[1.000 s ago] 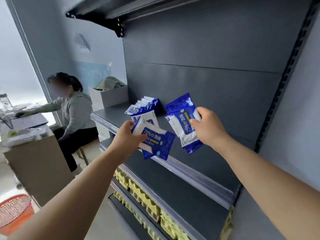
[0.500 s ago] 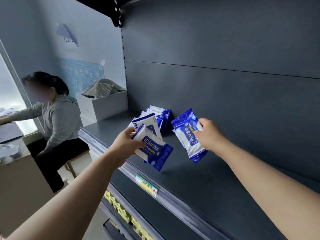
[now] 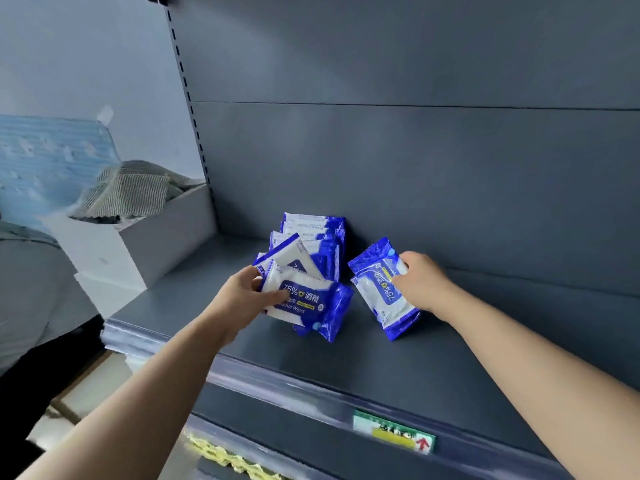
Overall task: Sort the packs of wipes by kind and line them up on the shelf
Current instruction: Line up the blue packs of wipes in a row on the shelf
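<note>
The left hand [image 3: 246,296] grips a blue-and-white 75% alcohol wipes pack [image 3: 308,303] by its left end, thumb on the front, with another pack [image 3: 289,252] held just behind it. To the right, the right hand [image 3: 420,282] pinches an upright pack [image 3: 379,292] of the same kind, whose lower end meets the dark grey shelf [image 3: 381,372]. Further back, a row of packs [image 3: 313,230] leans against the rear panel. A white box [image 3: 162,237] holding striped cloth [image 3: 131,192] sits at the far left, and a price label [image 3: 393,433] is on the near edge.
</note>
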The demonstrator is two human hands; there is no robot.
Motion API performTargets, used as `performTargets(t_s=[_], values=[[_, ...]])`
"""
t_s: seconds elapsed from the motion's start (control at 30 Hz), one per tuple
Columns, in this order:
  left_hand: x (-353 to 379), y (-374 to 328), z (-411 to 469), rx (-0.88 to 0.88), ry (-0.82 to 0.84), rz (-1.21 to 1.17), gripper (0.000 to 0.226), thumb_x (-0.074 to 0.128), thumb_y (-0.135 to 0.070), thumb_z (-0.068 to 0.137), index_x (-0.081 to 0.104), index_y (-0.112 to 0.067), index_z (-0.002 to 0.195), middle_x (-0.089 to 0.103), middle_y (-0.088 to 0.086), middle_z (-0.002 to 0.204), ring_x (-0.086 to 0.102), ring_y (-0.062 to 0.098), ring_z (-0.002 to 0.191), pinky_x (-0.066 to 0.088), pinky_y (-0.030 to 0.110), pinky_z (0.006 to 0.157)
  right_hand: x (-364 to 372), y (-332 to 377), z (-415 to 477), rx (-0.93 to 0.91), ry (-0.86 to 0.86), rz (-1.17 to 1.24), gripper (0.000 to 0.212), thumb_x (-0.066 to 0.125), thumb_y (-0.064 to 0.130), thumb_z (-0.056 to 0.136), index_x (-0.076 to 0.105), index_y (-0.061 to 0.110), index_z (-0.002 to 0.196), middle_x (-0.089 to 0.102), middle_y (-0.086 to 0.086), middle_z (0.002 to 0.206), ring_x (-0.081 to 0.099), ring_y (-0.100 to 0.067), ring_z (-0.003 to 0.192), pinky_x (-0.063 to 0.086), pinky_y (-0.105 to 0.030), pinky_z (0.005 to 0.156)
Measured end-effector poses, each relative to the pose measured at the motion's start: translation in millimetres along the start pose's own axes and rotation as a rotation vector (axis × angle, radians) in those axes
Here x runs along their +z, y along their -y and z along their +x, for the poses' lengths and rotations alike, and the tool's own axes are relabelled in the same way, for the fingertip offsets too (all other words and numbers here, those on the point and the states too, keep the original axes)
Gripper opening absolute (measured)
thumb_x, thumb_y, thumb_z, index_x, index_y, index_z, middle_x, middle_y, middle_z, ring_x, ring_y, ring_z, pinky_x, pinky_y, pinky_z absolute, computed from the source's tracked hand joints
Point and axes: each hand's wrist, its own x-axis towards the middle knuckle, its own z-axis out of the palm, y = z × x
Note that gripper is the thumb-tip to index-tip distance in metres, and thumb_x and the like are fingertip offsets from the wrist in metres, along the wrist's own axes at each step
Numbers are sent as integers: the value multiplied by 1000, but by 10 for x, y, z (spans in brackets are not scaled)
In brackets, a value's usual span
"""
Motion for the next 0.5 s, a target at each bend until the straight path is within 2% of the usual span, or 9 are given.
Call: performTargets(t_s=[0.07, 0.13, 0.23, 0.3, 0.37, 0.4, 0.5], values=[[-132, 52, 113, 35, 24, 133, 39, 79, -5, 74, 60, -14, 107, 73, 1, 101, 71, 18, 86, 58, 37, 78, 73, 33, -40, 44, 1, -20, 17, 47, 5, 86, 39, 14, 73, 45, -1, 72, 38, -18, 60, 31, -29, 53], [-230, 89, 187, 83, 18, 238, 46, 82, -7, 71, 57, -20, 106, 70, -7, 99, 69, 12, 85, 58, 33, 74, 119, 58, -94, 91, 7, -62, 5, 48, 8, 87, 51, 10, 90, 55, -5, 84, 46, -20, 66, 35, -30, 56], [-326, 146, 228, 143, 59, 202, 66, 81, -2, 71, 44, -29, 119, 65, -9, 99, 68, 10, 83, 58, 28, 64, 140, 112, -183, 124, 9, -147, 37, 53, 13, 90, 48, 13, 127, 55, -5, 119, 55, -23, 87, 43, -32, 68], [-367, 195, 266, 181, 104, 166, 73, 80, 2, 72, 42, -30, 126, 66, -5, 103, 69, 11, 82, 57, 23, 59, 164, 224, -255, 44, -18, -155, 49, 57, 20, 91, 42, 20, 138, 44, -1, 137, 52, -20, 106, 43, -31, 79], [-384, 223, 307, 226, 114, 204, 69, 81, -1, 71, 47, -29, 125, 67, -5, 107, 69, 9, 86, 57, 21, 61, 233, 392, -304, -104, 20, -23, 51, 63, 27, 89, 46, 23, 137, 44, 4, 140, 47, -13, 121, 41, -26, 93], [-383, 227, 321, 249, 109, 232, 66, 82, -3, 71, 49, -29, 122, 68, -6, 107, 69, 8, 85, 56, 20, 62, 286, 481, -316, -144, 82, 58, 52, 67, 31, 86, 50, 23, 134, 49, 7, 138, 48, -9, 122, 39, -23, 96], [-360, 218, 314, 286, 80, 316, 54, 83, -12, 72, 50, -28, 111, 65, -11, 100, 68, 4, 78, 52, 17, 58, 476, 679, -316, -141, 242, 128, 58, 77, 38, 76, 56, 25, 128, 58, 9, 127, 55, -7, 112, 45, -25, 97]])
